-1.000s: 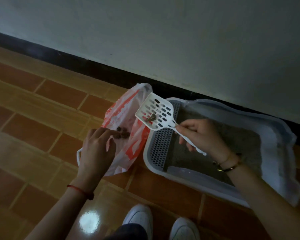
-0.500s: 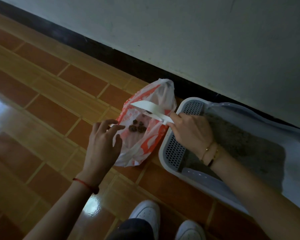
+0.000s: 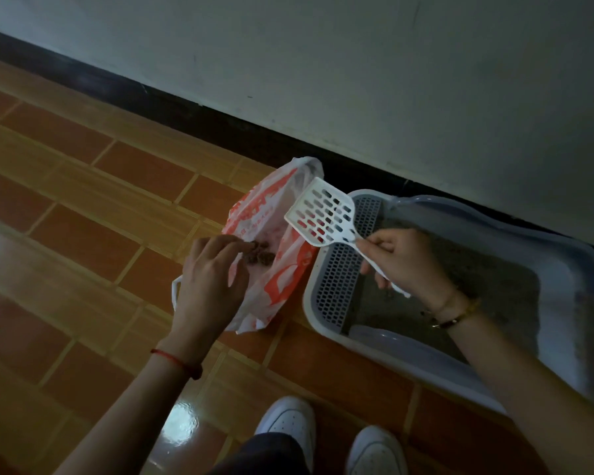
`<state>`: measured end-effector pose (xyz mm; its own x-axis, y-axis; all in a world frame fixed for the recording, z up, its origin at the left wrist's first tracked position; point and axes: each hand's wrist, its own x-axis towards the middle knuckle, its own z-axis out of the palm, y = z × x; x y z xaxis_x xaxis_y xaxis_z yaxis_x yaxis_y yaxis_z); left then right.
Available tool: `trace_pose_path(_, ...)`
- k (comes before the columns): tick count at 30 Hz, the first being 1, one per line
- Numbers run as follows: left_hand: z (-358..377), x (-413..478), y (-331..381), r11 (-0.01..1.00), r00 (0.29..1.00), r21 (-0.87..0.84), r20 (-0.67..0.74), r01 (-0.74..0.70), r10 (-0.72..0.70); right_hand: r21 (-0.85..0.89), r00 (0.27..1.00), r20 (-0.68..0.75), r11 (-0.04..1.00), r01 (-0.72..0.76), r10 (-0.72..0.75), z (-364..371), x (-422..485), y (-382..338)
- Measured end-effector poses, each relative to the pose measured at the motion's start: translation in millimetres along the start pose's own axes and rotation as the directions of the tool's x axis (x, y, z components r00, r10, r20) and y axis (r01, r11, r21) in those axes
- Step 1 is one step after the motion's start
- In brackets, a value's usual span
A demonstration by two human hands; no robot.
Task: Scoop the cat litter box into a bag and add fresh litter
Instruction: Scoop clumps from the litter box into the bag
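A white slotted scoop [image 3: 323, 214] is held level and empty above the gap between bag and box; my right hand [image 3: 403, 258] grips its handle. A white and orange plastic bag [image 3: 282, 272] lies open on the floor, with dark clumps [image 3: 259, 255] inside. My left hand [image 3: 210, 282] pinches the bag's near edge and holds its mouth open. To the right stands the pale blue litter box [image 3: 408, 351] with a perforated grate [image 3: 336, 282] at its left end and grey litter [image 3: 494, 279] inside.
The box stands against a white wall [image 3: 357, 80] with a black skirting [image 3: 192, 114]. Orange floor tiles [image 3: 83, 234] spread out to the left. My two white shoes [image 3: 288, 423] are at the bottom edge, close to the box's front rim.
The scoop, tipped on edge over the bag half a second ago, has turned flat again and is empty. More clumps lie in the bag. My left hand stays on the bag's edge.
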<state>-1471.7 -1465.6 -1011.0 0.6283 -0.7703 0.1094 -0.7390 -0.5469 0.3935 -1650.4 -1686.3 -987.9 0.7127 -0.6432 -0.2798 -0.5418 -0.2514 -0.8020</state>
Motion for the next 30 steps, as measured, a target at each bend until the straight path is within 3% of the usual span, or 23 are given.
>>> trace_pose_path(2, 5, 3, 11, 0.998, 0.997, -0.032, 0.048, -0.057, 0.059, 0.202, 0.995, 0.026, 0.974, -0.099, 0.096, -13, -12, 2)
trace_pose_path(4, 14, 3, 29, 0.988, 0.983, -0.055, 0.103, -0.145, 0.150, 0.244, 0.990, 0.000, 0.960, -0.138, 0.142, -27, -25, 7)
trace_pose_path(8, 46, -1, 59, 0.953, 0.924, -0.095, 0.232, -0.288, 0.303, 0.213, 0.973, -0.089, 0.958, -0.192, 0.215, -49, -48, 26)
trace_pose_path(14, 73, -3, 79, 0.930, 0.874, -0.074, 0.323, -0.359, 0.363, 0.162, 0.933, -0.162, 0.941, -0.296, 0.322, -63, -81, 61)
trace_pose_path(30, 88, -5, 86, 0.911, 0.864, -0.076, 0.295, -0.404, 0.408, -0.162, 0.809, -0.261, 0.802, -0.575, 0.527, -105, -129, 123)
